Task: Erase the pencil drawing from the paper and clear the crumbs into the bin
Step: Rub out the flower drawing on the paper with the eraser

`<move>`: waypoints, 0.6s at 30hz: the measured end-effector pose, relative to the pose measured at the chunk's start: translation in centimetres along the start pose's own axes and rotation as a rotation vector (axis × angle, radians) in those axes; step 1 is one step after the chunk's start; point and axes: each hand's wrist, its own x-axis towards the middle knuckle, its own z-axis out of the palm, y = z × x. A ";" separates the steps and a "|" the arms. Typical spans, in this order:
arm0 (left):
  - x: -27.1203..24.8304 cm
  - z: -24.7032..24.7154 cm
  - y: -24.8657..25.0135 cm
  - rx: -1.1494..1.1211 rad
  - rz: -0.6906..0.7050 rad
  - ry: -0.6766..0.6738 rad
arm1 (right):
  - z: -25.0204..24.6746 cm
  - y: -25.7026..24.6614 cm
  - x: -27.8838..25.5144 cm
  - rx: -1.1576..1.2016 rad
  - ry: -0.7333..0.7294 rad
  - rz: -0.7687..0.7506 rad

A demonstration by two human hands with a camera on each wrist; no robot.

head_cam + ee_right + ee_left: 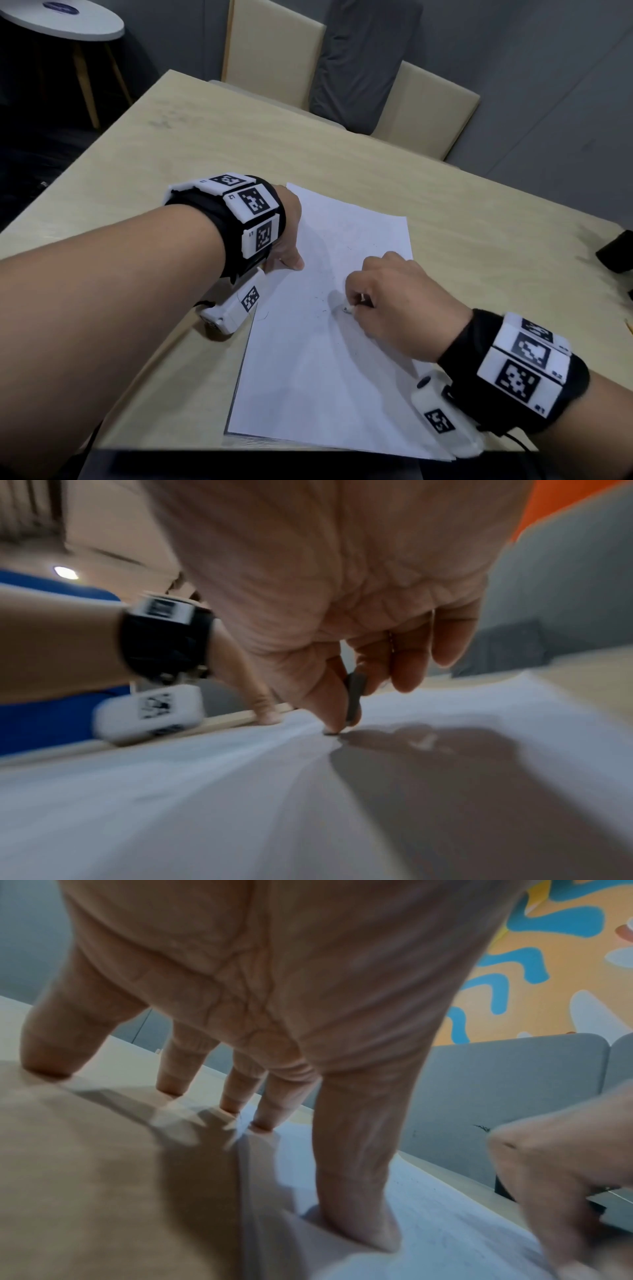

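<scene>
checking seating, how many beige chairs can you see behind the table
2: one chair behind the table's far edge, another chair right of it, a grey cushion between them. More may be hidden.

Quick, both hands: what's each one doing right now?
Left hand: open, fingertips pressing the paper flat on the table.
Right hand: pinching the eraser against the paper.

black wristbands (219, 222), white coded blocks

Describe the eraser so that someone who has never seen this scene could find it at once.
On the wooden table lies a white paper. Near its middle, the right hand pinches a small eraser against the sheet. It is the only thing held, pale grey and stubby, with dark crumbs scattered beside it.
</scene>
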 end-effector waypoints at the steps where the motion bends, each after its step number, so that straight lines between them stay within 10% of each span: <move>1: -0.1 0.0 0.1 0.011 -0.005 0.004 | -0.2 0.4 0.2 -0.009 -0.001 0.039; 18: -0.1 -0.1 0.1 0.017 -0.008 -0.017 | -0.6 1.0 0.5 -0.034 -0.022 0.109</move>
